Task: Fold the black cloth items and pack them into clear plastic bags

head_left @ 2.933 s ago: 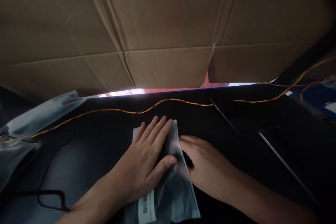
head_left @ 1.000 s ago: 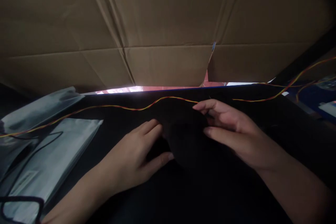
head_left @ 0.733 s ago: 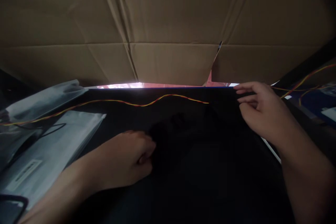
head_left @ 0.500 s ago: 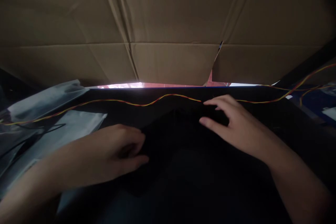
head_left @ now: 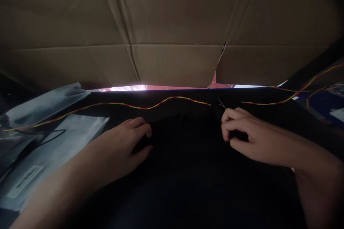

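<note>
My right hand [head_left: 239, 132] is closed, fingers curled round a thin dark rod-shaped tool [head_left: 221, 103]. Only its tip sticks out past the fingers, so its kind is unclear. Just beyond that tip lies a twisted red and yellow wire [head_left: 158, 104], which spans the dark surface from the left; its right end is close to the tool. A second twisted wire piece [head_left: 264, 103] begins right of a gap and leads off to the right. On the left, my left hand [head_left: 134, 141] rests low with loosely bent fingers, its thumb apart from them. I see nothing between them in the dark.
Clear plastic bags, one flat with a label [head_left: 25, 181] and one puffed up [head_left: 49, 102], lie at the left with a thin black cable [head_left: 53, 133]. A large cardboard sheet [head_left: 174, 10] fills the top. Blue material [head_left: 319, 105] shows at the right.
My right hand has drawn back from the wire and curled its fingers; a thin dark tool now shows in it. My left hand has risen slightly, uncovering the label on the bag.
</note>
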The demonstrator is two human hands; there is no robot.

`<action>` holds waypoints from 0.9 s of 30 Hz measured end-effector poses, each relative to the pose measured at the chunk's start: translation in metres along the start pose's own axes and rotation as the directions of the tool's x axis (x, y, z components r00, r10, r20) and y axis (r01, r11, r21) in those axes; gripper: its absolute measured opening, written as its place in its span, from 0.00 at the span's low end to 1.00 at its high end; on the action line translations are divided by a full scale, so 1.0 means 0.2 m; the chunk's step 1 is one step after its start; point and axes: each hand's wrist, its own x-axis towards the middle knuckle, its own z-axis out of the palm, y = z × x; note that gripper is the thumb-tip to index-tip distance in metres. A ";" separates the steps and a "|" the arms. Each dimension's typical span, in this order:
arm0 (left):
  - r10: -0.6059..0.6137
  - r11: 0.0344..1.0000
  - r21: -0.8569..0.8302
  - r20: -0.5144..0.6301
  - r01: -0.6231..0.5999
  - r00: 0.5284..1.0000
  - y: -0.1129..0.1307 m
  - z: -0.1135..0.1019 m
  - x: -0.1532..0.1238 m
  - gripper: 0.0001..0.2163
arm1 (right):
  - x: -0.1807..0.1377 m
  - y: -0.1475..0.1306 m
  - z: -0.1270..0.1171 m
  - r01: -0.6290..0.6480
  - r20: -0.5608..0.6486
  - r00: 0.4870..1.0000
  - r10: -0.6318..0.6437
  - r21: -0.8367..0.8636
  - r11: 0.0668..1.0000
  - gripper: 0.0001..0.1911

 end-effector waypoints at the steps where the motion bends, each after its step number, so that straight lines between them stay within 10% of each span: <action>1: -0.020 1.000 0.021 -0.019 0.020 1.000 -0.02 0.01 -0.02 0.16 | -0.01 -0.01 -0.01 0.040 0.050 0.998 -0.041 0.029 0.999 0.08; 5: -0.029 0.997 0.071 -0.056 0.033 0.998 -0.13 0.07 -0.11 0.45 | -0.02 -0.07 -0.03 0.037 0.228 0.970 -0.089 0.222 0.974 0.10; 8: 0.066 0.994 0.093 -0.050 -0.062 0.997 -0.15 0.06 -0.15 0.53 | 0.03 -0.09 0.00 -0.037 0.083 0.996 0.017 0.249 0.968 0.23; 13: 0.202 0.972 -0.118 -0.004 -0.201 0.979 0.06 -0.04 -0.07 0.14 | 0.10 -0.13 0.08 0.081 -0.106 0.992 -0.068 0.115 0.990 0.19; 20: 0.124 0.963 -0.260 0.221 -0.064 0.967 0.07 0.00 -0.03 0.10 | 0.08 -0.12 0.09 -0.105 0.267 0.961 0.077 0.093 0.990 0.19; 25: -0.005 0.976 -0.205 0.324 0.075 0.946 0.00 0.00 -0.09 0.10 | 0.02 -0.03 0.05 -0.518 0.539 0.748 0.388 0.109 0.848 0.28; 27: -0.024 0.977 -0.191 0.331 0.092 0.943 -0.01 -0.01 -0.09 0.10 | 0.00 0.00 0.03 -0.553 0.528 0.741 0.416 0.128 0.823 0.27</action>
